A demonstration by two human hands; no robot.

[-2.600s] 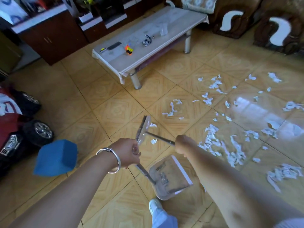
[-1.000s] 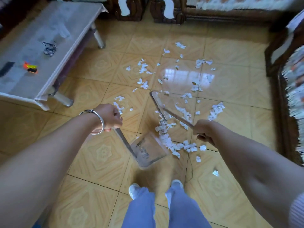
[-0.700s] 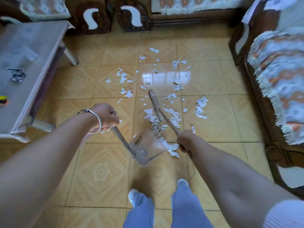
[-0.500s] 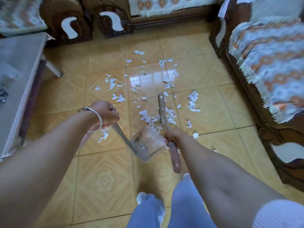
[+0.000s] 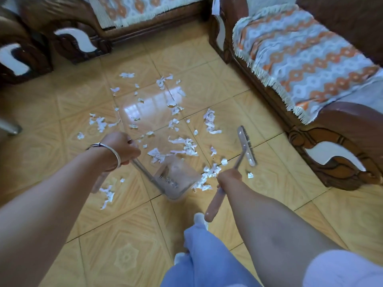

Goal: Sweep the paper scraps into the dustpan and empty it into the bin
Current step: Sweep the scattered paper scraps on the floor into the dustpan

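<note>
Your right hand, clenched on the broom, has swung it rightward off the paper scraps; left hand still grasps the dustpan, contents blurred.

The floor is made of glossy yellow-tan tiles with a pale pattern, and a bright patch of light reflects on it. To the right of this patch stands a dark carved wooden sofa with a fringed orange-and-grey cover. Behind the patch is a second sofa. At the far left is perhaps a metal table leg.
</note>
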